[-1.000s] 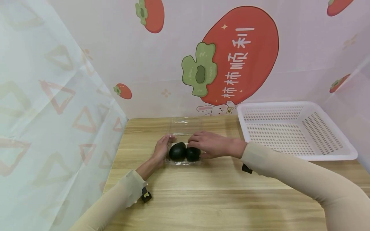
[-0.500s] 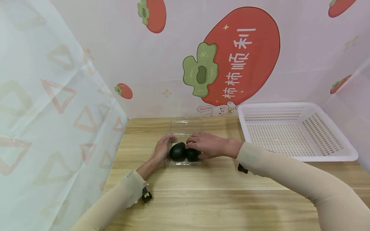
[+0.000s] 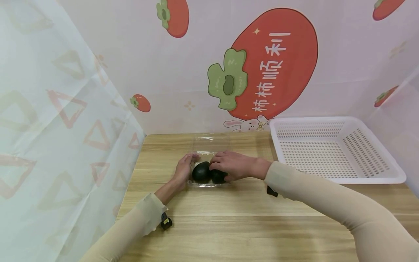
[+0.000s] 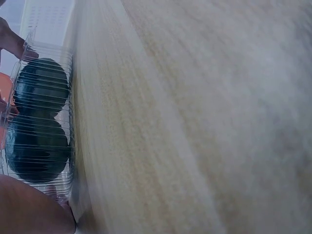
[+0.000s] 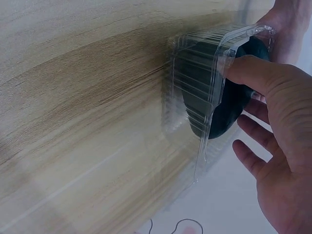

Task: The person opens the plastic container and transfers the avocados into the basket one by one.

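Note:
Two smooth dark green avocados sit side by side in a clear plastic clamshell box, its lid folded back towards the wall. My right hand holds the right avocado, thumb on the near side and fingers on the far side. In the right wrist view the thumb lies over the box's rim against it. Beside it lies the left avocado, seen through the ribbed wall in the left wrist view. My left hand grips the box's left end, its fingertips at the back corner.
A white perforated plastic basket stands at the back right of the wooden table. Patterned sheets cover the back wall and both sides. Dark wrist devices hang below both sleeves.
My right hand has shifted slightly left and further over the right avocado, covering more of it. The left hand and the box stay in place.

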Available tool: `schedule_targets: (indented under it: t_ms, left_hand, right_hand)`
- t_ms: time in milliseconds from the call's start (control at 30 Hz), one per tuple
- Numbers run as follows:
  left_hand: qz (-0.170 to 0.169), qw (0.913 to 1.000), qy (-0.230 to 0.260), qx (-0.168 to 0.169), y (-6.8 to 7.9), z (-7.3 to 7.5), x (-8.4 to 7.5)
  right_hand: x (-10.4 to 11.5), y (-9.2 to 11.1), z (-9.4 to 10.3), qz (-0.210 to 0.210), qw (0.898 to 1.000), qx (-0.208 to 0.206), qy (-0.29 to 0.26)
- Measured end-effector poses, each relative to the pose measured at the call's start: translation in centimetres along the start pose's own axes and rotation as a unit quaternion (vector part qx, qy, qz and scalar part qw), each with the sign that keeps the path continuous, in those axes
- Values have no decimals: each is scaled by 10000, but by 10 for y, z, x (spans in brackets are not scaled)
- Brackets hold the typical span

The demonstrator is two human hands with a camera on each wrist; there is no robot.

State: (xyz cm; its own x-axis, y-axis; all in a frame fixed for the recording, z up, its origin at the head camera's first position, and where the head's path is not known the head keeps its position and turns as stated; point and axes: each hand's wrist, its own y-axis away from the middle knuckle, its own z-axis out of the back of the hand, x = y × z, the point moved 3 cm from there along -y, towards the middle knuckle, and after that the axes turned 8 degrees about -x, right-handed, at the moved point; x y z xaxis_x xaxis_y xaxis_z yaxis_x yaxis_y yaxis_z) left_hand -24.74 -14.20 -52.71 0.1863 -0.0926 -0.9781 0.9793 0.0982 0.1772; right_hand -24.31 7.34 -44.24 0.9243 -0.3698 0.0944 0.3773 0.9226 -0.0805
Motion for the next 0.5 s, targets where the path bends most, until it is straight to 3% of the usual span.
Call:
schedule_targets:
  t_ms: [500]
  left_hand:
    - [7,10000,67,-60,-1,-1,1]
  right_hand:
    - [-1,-6,-8,9,9998,184,87]
